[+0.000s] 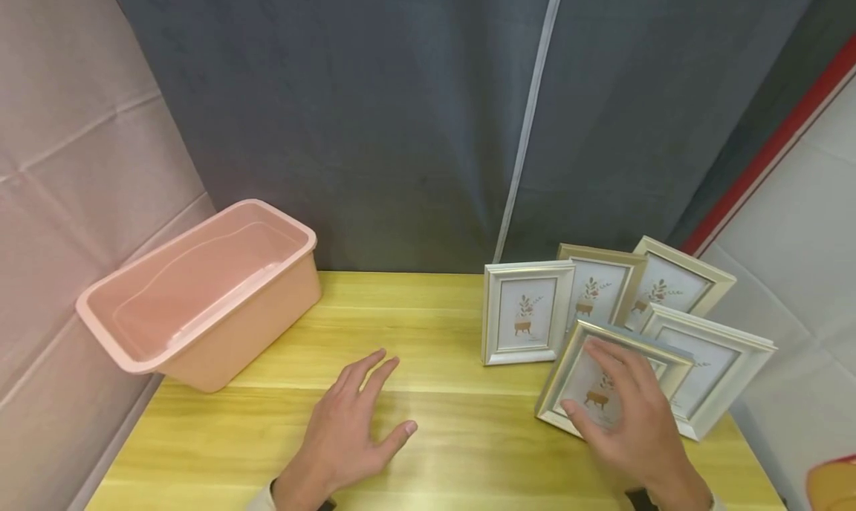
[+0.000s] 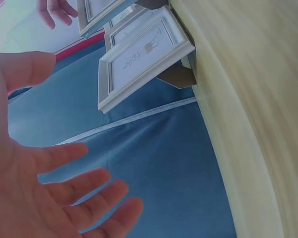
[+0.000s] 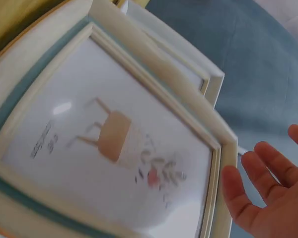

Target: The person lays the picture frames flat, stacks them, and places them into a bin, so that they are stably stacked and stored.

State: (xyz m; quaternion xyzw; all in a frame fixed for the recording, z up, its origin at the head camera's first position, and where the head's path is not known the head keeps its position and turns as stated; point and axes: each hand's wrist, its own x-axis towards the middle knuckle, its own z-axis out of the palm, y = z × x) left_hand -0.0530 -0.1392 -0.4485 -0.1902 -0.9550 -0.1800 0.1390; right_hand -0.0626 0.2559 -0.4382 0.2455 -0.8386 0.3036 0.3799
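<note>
My right hand (image 1: 631,414) is held in front of a gold-edged picture frame (image 1: 595,398), fingers spread and loosely bent, hiding part of its picture. In the right wrist view the fingertips (image 3: 233,183) are right at a frame's edge, not curled round it. Behind and beside it stand a white frame (image 1: 528,314), a tan frame (image 1: 598,292), a beige frame (image 1: 672,281) and a wide white frame (image 1: 709,366), all showing a potted plant on a stand. Over the table's middle, my left hand (image 1: 348,429) holds nothing, its fingers spread.
A pink plastic bin (image 1: 250,329) stands at the table's back left, beside a pale cloth wall. Dark grey curtain (image 1: 368,125) hangs along the back edge of the wood-grain table (image 1: 461,444). Something yellow and red (image 1: 832,485) shows at the lower right corner.
</note>
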